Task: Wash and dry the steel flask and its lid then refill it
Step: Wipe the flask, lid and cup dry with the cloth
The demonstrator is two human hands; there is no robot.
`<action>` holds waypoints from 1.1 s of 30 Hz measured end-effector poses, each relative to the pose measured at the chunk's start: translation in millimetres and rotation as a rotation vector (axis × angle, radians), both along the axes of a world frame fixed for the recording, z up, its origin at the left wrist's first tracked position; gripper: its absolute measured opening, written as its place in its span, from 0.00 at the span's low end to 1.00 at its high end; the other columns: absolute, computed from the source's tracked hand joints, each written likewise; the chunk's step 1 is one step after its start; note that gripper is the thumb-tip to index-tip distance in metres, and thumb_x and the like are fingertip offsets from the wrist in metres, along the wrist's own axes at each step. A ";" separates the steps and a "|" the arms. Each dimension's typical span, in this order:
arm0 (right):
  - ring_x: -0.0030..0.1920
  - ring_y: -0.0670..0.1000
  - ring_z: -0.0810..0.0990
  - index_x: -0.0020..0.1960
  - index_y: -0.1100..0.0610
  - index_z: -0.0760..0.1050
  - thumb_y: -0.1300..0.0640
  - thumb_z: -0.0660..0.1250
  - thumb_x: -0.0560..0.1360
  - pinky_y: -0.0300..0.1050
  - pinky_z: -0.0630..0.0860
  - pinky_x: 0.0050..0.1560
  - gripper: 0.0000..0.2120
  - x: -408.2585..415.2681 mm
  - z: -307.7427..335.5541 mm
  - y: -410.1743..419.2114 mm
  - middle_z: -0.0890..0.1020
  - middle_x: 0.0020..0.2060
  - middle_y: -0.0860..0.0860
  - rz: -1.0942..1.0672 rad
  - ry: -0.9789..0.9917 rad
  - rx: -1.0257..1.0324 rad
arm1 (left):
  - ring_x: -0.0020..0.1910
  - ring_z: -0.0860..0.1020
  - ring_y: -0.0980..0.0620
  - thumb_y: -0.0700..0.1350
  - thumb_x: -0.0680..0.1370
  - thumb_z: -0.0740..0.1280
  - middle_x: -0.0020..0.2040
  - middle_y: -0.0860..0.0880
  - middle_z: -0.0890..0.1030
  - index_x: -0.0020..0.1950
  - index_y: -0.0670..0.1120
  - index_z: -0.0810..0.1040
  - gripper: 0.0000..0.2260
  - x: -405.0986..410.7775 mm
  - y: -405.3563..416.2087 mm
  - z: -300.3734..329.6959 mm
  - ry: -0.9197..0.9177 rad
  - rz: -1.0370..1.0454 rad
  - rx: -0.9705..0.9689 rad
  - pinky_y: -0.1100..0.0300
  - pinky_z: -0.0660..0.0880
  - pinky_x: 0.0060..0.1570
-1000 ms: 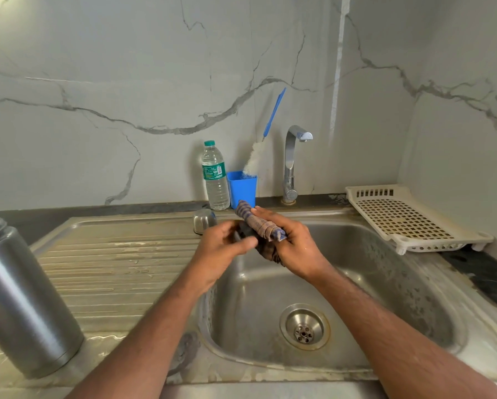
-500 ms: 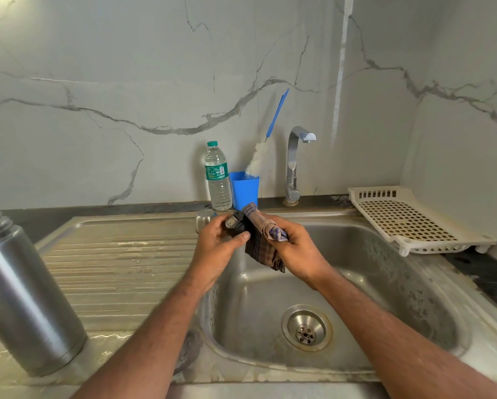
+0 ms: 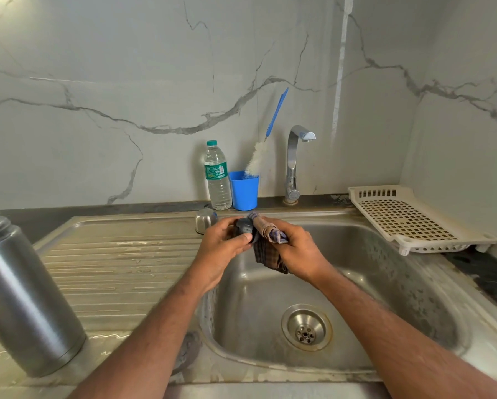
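Both hands [image 3: 224, 246] [image 3: 294, 249] grip lid [image 3: 245, 230] and cloth [image 3: 270, 251] above sink [image 3: 385, 283].

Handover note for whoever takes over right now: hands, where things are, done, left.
Left hand: grips the dark lid above the sink.
Right hand: grips the checked cloth, pressing it against the lid.
Steel flask: stands open on the draining board at far left, no lid on.
Small steel cup: upside down at the back of the draining board.
Water bottle, blue cup with brush: behind the sink beside the tap, which is off.
Done: washing, it seems; lid drying under way.
Left: finish drying the lid, refill the flask, close it.
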State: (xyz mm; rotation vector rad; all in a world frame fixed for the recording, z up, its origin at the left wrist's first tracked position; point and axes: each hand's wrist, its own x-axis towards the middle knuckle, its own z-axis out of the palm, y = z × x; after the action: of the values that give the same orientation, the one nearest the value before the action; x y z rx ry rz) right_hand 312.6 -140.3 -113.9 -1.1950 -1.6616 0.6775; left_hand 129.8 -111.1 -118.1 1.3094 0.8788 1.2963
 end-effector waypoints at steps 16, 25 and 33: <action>0.52 0.52 0.85 0.69 0.45 0.78 0.67 0.65 0.78 0.40 0.81 0.50 0.24 1.1 -1.1 1.7 0.86 0.55 0.52 0.007 -0.059 0.095 | 0.55 0.84 0.51 0.32 0.74 0.75 0.54 0.46 0.86 0.61 0.44 0.81 0.17 -2.1 1.4 0.2 0.180 0.155 0.212 0.55 0.79 0.61; 0.61 0.55 0.84 0.68 0.55 0.78 0.65 0.58 0.84 0.54 0.79 0.62 0.16 -4.0 7.3 1.8 0.85 0.59 0.55 0.205 0.665 -0.256 | 0.62 0.82 0.48 0.30 0.74 0.73 0.61 0.45 0.84 0.67 0.43 0.77 0.23 1.8 -8.0 8.8 0.048 0.017 0.210 0.57 0.79 0.59; 0.52 0.57 0.86 0.62 0.63 0.79 0.66 0.60 0.83 0.52 0.84 0.54 0.12 -14.5 6.8 -5.5 0.86 0.54 0.60 0.290 0.798 -0.499 | 0.63 0.81 0.45 0.36 0.73 0.75 0.61 0.45 0.84 0.67 0.43 0.76 0.23 4.2 -3.8 8.3 -0.089 0.133 0.167 0.42 0.75 0.67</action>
State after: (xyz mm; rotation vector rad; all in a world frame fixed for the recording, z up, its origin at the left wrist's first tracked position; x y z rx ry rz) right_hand 298.1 -145.8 -107.1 -0.8214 -1.0031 1.5801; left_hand 134.0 -114.9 -109.8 1.3287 0.8207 1.5482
